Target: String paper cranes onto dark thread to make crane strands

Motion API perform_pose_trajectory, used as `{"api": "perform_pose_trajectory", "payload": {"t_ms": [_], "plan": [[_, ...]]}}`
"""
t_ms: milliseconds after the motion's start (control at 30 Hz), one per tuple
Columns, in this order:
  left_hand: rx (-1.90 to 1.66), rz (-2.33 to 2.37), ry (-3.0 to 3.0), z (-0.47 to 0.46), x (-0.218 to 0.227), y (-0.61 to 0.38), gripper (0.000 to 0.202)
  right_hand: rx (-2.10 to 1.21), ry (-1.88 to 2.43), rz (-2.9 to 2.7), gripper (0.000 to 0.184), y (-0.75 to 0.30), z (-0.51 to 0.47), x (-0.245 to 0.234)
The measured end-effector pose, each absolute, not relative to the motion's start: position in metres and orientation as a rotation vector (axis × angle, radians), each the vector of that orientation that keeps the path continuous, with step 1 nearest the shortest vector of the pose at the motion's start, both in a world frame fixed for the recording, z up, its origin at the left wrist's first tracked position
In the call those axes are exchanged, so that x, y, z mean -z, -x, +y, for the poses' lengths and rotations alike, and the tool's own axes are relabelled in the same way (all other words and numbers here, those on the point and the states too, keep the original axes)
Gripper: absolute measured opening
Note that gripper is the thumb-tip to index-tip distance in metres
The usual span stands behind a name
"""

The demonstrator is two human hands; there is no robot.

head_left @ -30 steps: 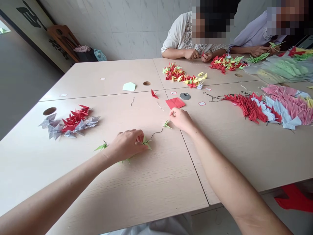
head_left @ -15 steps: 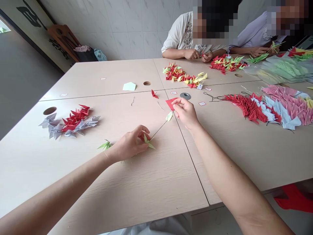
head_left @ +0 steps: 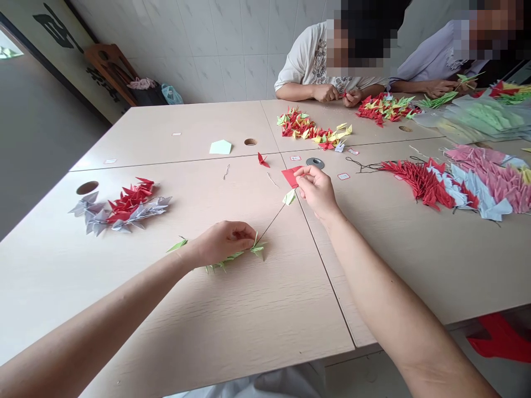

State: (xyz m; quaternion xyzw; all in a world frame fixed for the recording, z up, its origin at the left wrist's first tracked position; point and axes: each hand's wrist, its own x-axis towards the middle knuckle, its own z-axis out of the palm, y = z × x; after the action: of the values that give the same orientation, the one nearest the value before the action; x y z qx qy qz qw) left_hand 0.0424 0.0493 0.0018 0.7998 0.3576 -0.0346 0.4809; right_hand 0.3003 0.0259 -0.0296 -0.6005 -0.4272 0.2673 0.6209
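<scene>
A dark thread (head_left: pixel 271 224) runs taut between my two hands. My left hand (head_left: pixel 224 241), fingers pinched together, holds the strung green paper cranes (head_left: pixel 258 249) low over the table; more green paper shows under the hand and beside the wrist. My right hand (head_left: pixel 318 188) is closed in a pinch at a flat red piece of paper (head_left: pixel 291 176). Just below its fingertips a pale green folded crane (head_left: pixel 289 197) hangs on the thread. Whether a needle is in the right fingers is hidden. Beyond the hands lies a loose red paper crane (head_left: pixel 263 160).
A red and grey crane string (head_left: pixel 133 204) lies at left. Red, white and pink strings (head_left: pixel 452 182) lie at right. A grey ring-shaped roll (head_left: pixel 315 163) and pale green paper (head_left: pixel 220 147) sit farther back. Two people work across the table (head_left: pixel 199 331).
My left hand has come down slightly and turned, showing more of the green cranes beneath it. My right hand has barely moved. The view has shifted a little.
</scene>
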Motion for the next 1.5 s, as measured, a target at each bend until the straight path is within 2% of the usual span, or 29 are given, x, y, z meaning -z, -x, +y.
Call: {"api": "perform_pose_trajectory", "payload": {"t_ms": [400,633,867,1100,1233,1500], "plan": [[0.11,0.836,-1.999,0.047,-0.004,-0.046,0.035,-0.626,1.39,-0.987,0.007,-0.297,0.025,0.027],[0.095,0.956,-2.086,0.04,-0.005,-0.053,0.022,-0.623,1.396,-0.998,0.005,-0.297,0.025,0.026],[0.163,0.933,-2.042,0.04,-0.01,-0.053,0.034,-0.611,1.401,-1.008,0.006,-0.299,0.025,0.029],[0.143,0.966,-2.138,0.033,-0.013,-0.058,0.024,-0.605,1.402,-1.013,0.005,-0.301,0.027,0.032],[0.131,0.961,-2.185,0.03,-0.011,-0.058,0.029,-0.603,1.392,-1.015,0.005,-0.303,0.028,0.034],[0.191,0.874,-2.231,0.029,-0.011,-0.061,0.026,-0.605,1.396,-1.011,0.004,-0.3,0.026,0.032]]}}
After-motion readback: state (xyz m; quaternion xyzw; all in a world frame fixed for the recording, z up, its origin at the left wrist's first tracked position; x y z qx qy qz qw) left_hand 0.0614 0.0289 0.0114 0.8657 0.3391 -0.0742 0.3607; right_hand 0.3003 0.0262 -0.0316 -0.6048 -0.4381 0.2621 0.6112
